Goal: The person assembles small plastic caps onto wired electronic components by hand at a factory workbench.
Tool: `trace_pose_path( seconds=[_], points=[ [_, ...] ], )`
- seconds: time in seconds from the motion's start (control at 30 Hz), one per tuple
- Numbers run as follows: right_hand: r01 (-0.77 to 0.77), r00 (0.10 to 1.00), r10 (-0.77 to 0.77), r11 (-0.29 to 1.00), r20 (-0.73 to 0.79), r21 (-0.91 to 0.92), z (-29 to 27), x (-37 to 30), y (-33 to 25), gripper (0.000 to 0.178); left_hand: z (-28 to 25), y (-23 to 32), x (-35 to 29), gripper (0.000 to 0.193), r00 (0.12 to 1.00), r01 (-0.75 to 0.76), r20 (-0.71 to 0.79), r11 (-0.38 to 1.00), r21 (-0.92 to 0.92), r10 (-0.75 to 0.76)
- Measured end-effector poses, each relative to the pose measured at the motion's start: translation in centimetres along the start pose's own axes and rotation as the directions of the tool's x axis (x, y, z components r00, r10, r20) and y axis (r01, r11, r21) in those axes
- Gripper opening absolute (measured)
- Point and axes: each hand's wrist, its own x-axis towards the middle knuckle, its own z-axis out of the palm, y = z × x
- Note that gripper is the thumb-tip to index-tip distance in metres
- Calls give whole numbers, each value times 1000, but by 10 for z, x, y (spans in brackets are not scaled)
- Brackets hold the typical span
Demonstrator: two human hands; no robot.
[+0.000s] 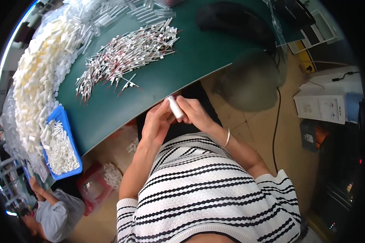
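Note:
Just off the table's front edge, a short white cylindrical tube (174,107) is held between both hands. My left hand (158,120) has its thumb and fingers closed around the tube's left side. From the right, my right hand (194,112) pinches the same tube near its lower end. The fingertips hide part of both ends. On the green table beyond the hands lies a heap of thin white sticks with red wires (127,54), with a few strays (129,84) at its near side.
A large pile of white and cream cylinders (38,77) covers the table's left end, beside a blue tray (78,156) of small white tubes. Clear plastic tubes (150,14) lie at the back. A dark bag (235,22) sits far right. Another person (63,214) works at lower left.

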Motion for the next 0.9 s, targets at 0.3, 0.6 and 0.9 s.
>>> trace_pose_path(
  seconds=[0.3,0.6,0.9],
  points=[
    [638,754,-489,389,439,-664,12,-17,-50,70,19,8,-46,30,984,-132,-110,988,81,141],
    [639,768,-468,507,437,-579,29,-4,-52,64,18,20,-60,29,992,-36,-121,997,69,44],
    [685,725,-508,459,466,-566,58,17,-46,51,-1,27,-73,26,979,-73,-190,996,45,80]
  ],
)
